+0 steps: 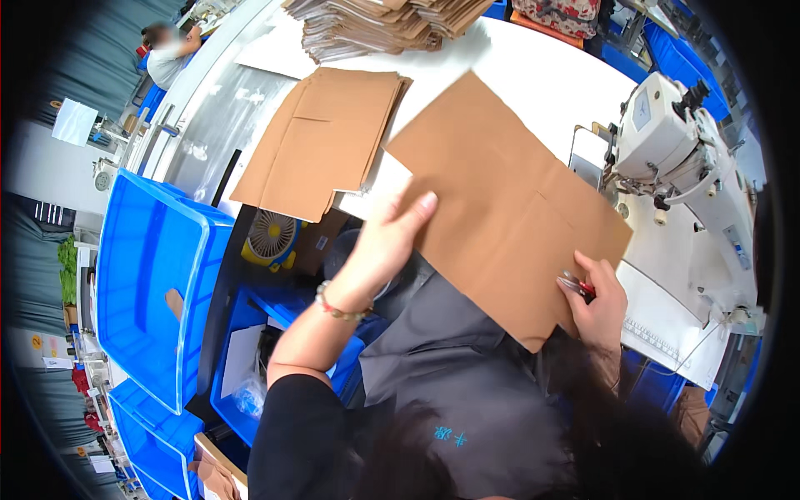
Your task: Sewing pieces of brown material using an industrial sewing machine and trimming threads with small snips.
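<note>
A flat brown panel (500, 208) with a notched lower corner and short slit lines is held up in front of me, tilted over the table's front edge. My left hand (396, 233) grips its left edge, thumb on top and fingers hidden underneath. At the panel's lower right edge is my right hand (602, 307), closed around small red-handled thread snips (578, 286). Its fingertips touch the panel. Just left of the panel lies a stack of similar brown panels (325, 137), the top one showing a short slit.
A white sewing machine (667, 137) stands on the right of the white table (550, 92). More brown pieces (375, 29) are piled at the back. Blue bins (142, 283) line the left side; a yellow fan (272, 237) sits below the table edge. Another person (167, 62) works far left.
</note>
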